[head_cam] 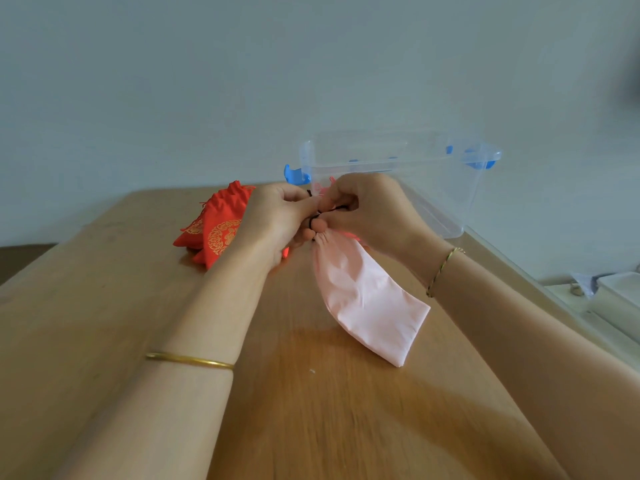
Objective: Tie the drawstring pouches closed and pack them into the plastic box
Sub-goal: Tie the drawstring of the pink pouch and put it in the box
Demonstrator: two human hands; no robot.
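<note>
Left hand (277, 216) and right hand (370, 209) meet above the counter (114, 306); the fingers (313, 233) of both pinch the black drawstring (317, 216) at the gathered neck of the pink pouch (367, 299), which hangs clear. Red pouches (214, 230) lie left; the clear plastic box (433, 181) stands behind.

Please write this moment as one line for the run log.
step: tying cord | left hand + right hand: on pink pouch neck | red pouches: on table | plastic box: open
</note>
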